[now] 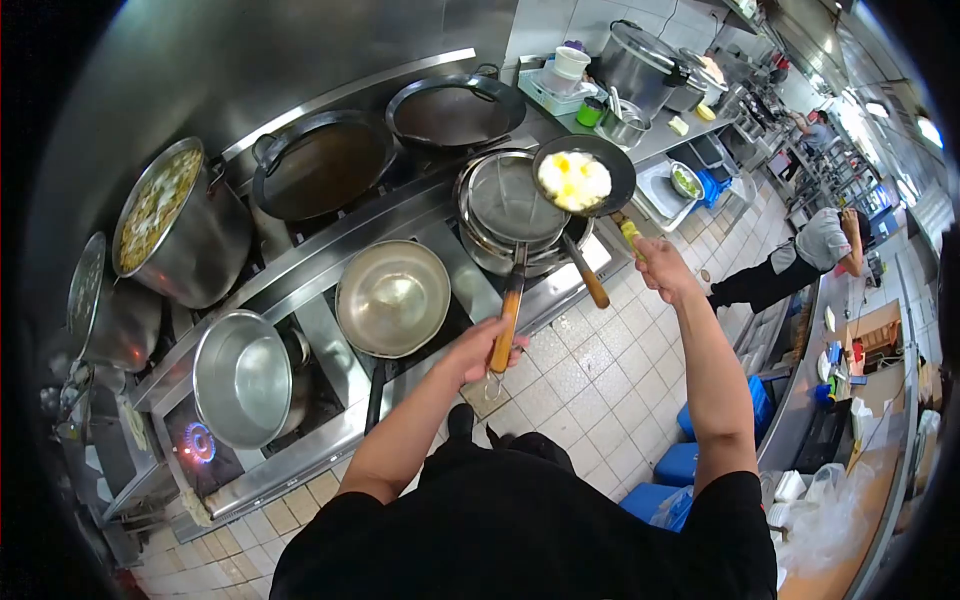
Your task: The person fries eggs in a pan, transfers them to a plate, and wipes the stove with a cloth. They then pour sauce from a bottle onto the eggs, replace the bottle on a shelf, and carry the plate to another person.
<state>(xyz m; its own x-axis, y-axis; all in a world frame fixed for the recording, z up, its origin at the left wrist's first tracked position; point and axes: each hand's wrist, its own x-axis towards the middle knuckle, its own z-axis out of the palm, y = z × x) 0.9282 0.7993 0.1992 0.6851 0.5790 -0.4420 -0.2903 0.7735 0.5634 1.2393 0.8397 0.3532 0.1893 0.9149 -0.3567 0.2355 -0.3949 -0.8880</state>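
Observation:
My right hand [664, 270] is closed round the yellowish handle of a small dark frying pan [622, 160]. Fried eggs [574, 181] with white and yellow parts lie in the pan, which is held up over the right side of the stove. My left hand [478, 352] grips the wooden handle of a round mesh strainer [515, 205]. The strainer rests across the top of a metal pot [475, 240]. Between the two hands another wooden handle [590, 280] sticks out from that pot; the tool's far end is hidden.
A pale empty pan [393, 298] and a deep pot [240, 380] sit on the front burners, near a lit flame [198, 443]. Two woks [325, 165] and a filled stockpot [160, 208] stand behind. A person [810, 250] stands at the right.

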